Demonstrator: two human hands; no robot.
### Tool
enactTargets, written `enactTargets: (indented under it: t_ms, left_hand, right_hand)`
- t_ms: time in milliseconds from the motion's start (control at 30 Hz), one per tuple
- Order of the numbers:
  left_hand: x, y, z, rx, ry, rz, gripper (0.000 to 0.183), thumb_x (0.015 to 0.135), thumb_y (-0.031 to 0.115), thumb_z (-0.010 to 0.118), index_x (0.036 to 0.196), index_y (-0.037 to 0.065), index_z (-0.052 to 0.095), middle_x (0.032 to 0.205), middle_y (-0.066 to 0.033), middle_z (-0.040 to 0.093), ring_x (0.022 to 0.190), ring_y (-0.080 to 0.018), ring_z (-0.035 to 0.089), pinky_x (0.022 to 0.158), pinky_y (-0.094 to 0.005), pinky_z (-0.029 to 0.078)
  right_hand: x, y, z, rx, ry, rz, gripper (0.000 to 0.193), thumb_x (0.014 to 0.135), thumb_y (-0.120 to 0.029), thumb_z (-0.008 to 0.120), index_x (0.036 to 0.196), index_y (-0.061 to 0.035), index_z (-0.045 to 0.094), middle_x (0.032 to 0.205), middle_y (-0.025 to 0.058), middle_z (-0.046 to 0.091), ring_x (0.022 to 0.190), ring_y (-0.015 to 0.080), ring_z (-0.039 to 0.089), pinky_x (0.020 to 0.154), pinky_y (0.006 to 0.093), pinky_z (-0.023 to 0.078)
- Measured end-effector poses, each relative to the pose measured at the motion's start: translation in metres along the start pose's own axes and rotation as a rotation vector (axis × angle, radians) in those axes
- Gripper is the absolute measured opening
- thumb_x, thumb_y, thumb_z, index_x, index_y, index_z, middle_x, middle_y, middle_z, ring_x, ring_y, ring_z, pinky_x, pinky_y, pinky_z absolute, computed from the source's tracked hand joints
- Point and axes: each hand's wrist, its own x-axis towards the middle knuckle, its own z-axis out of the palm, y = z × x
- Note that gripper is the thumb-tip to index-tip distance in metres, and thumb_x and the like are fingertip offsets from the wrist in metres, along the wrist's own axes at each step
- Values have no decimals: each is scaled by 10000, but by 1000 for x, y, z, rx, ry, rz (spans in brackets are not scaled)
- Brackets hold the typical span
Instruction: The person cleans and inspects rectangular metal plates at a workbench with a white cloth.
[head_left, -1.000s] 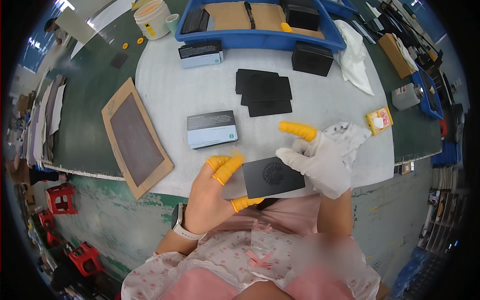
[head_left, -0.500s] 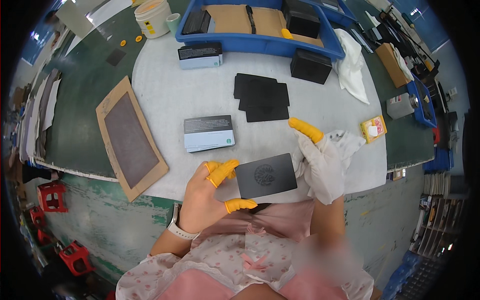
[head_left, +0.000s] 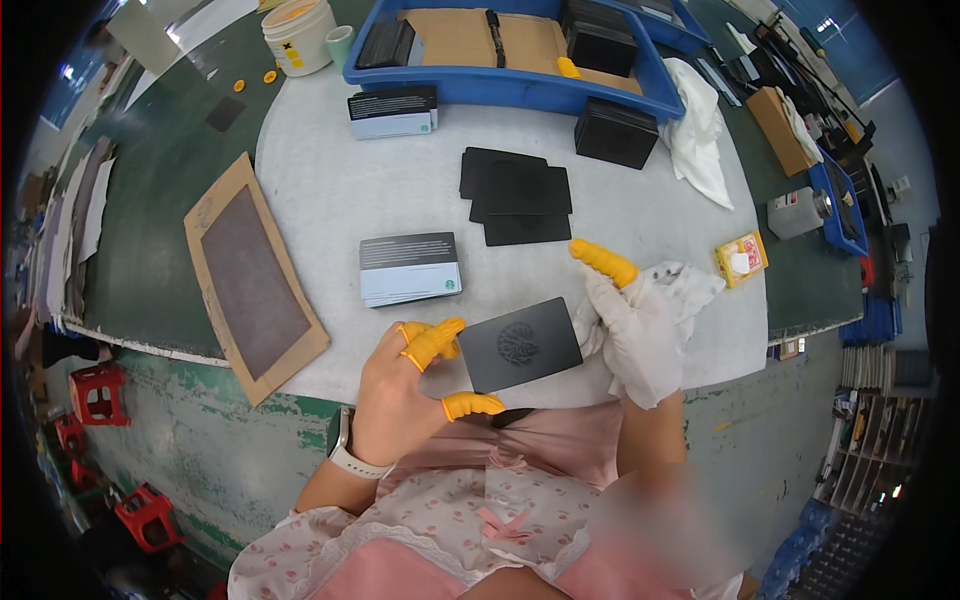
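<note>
Black card (head_left: 522, 345) up off the table, left hand (head_left: 385, 400) doing the pinching.
So the left hand has the card by its left end, yellow-covered fingers (head_left: 433, 343) at the upper corner and thumb at the lower one, round embossed design facing up. Right hand (head_left: 640, 340) is bundled in white cloth (head_left: 645, 365), yellow-tipped finger sticking out, just beside the card's right end; the cloth hides the rest, so can't tell if it's pinching anything. The card sits nearer the body than the pale blue and black card stack (head_left: 410, 270) and the overlapping black cards (head_left: 520, 190). Blue tray (head_left: 520, 82) is at the far side.
</note>
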Motion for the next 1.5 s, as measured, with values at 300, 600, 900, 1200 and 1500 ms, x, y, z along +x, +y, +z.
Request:
enactTargets:
  t_ms: [300,600,900,1200,1500]
  left_hand:
    - [1,0,-1,0,-33,-45,679,520,310,844,1090,24,612,802,-56,565,714,-198,527,626,-279,465]
    - [2,-2,0,6,-38,-46,673,542,315,831,1107,23,610,797,-44,570,699,-182,531,625,-279,473]
    - [3,-3,1,20,-38,-45,651,545,308,827,1090,19,618,763,-44,550,668,-181,532,604,-275,469]
    - [6,-1,-13,-63,-39,-85,779,531,313,841,1192,30,542,868,-71,566,739,-223,529,662,-326,466]
    - [58,-26,-54,417,-39,66,797,533,303,845,1196,-3,525,1132,-181,535,1009,-342,433,895,-380,395]
  right_hand:
    - [1,2,1,-66,-5,42,303,922,-153,523,1197,-26,542,639,-2,558,469,48,488,430,175,393]
    - [2,5,0,-71,-11,57,304,921,-148,524,1195,-17,541,628,-6,553,473,42,498,428,174,399]
    - [1,3,-1,-66,-20,59,314,911,-132,539,1204,-18,534,642,-7,562,481,43,499,437,174,402]
    - [7,-13,15,-365,40,-78,488,801,-94,692,1240,-7,496,711,-46,555,612,25,481,537,171,379]
    - [85,-17,19,-917,387,-326,385,856,-258,606,1085,50,575,754,121,609,634,189,570,629,280,457]
